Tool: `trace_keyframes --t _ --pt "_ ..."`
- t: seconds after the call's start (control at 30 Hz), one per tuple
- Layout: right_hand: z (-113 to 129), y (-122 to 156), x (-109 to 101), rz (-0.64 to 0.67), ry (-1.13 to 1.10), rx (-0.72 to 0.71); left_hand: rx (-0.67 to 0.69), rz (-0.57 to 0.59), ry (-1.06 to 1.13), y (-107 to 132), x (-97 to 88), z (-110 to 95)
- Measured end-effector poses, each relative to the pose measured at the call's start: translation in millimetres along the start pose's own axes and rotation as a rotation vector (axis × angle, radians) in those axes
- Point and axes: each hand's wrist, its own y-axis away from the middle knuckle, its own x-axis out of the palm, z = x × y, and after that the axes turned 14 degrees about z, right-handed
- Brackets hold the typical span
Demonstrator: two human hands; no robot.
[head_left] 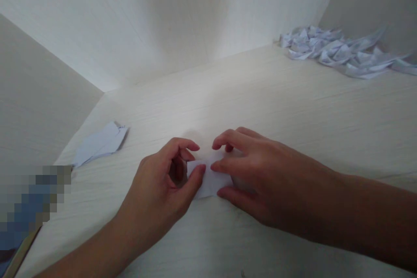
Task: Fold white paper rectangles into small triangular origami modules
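Observation:
A small white piece of paper (pixel 208 184) lies on the pale surface between my two hands. My left hand (pixel 163 182) has its thumb pressed on the paper's left part, with the other fingers curled beside its left edge and the index finger raised above. Over the paper's right part, my right hand (pixel 250 169) spreads its fingers. Its thumb tip is at the near edge and one fingertip rests at the paper's middle, while other fingers arch above the far edge. The right end of the paper is partly hidden under that hand.
A flat stack of white paper pieces (pixel 100 144) lies at the left. At the back right sits a heap of folded white paper pieces (pixel 339 50). Pale walls (pixel 182 13) enclose the wood-grained surface (pixel 176 108). The lower left corner is pixelated.

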Motion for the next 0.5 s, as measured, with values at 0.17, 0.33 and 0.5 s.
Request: trace_keyframes --t 0.17,0.33,0.5 --pt "-1.5 -2.2 1.6 0.015 0.144 -0.082 -0.006 -0.060 -0.019 -1.5 -1.5 4.7" --pt "-1.0 -3.6 7.1 0.012 0.196 -0.120 0.002 -0.114 -0.073 -2.0 -3.3 8.7" --pt "-3.9 -2.1 11.5 -0.011 0.209 -0.141 0.049 -0.188 -0.209 0.1 -7.0 11.4"
